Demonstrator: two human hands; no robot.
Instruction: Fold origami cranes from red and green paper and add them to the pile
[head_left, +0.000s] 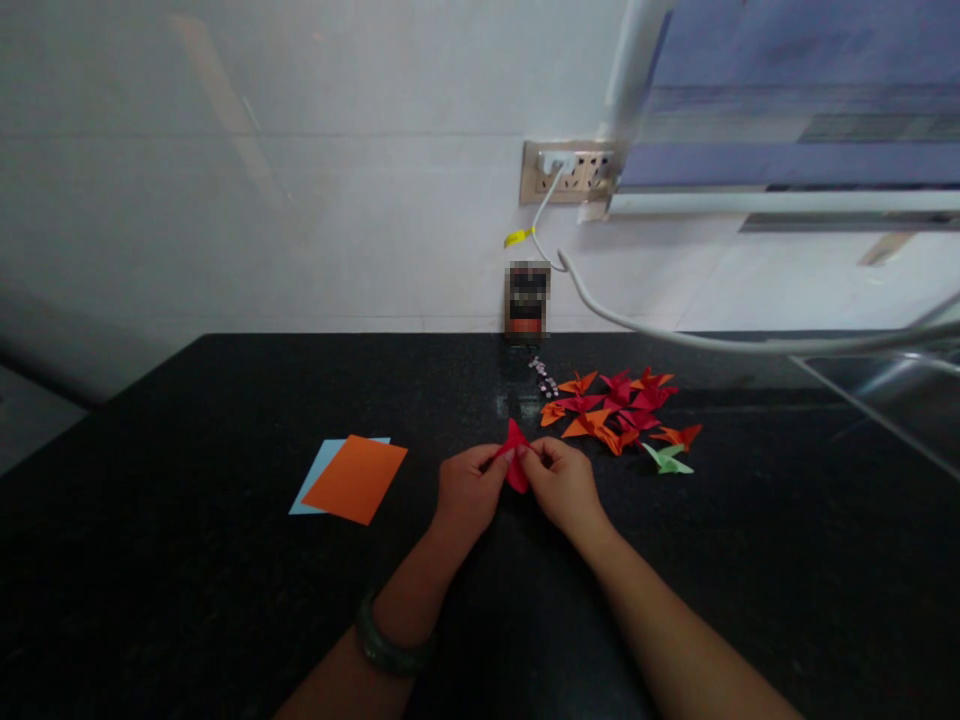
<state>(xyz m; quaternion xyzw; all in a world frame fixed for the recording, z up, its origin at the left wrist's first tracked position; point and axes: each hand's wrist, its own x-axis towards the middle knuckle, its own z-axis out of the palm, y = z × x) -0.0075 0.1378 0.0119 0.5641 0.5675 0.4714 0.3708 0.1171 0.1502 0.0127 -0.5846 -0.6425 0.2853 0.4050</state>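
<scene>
A small folded piece of red paper (516, 462) is pinched between both hands above the black countertop (187, 560). My left hand (466, 490) grips its left side with thumb and fingers closed. My right hand (562, 484) pinches its right side. A dark green bangle (386, 648) circles my left wrist. Just beyond my right hand lies a heap of several folded paper shapes (616, 412) in red and orange, with one pale green folded shape (667, 460) at its near right edge.
An orange sheet (355, 479) lies on a light blue sheet (315, 478) to the left. A small blurred object (527, 298) stands against the white wall. A white cable (637, 325) runs from a wall socket (568, 172). A metal sink (892, 385) is at right.
</scene>
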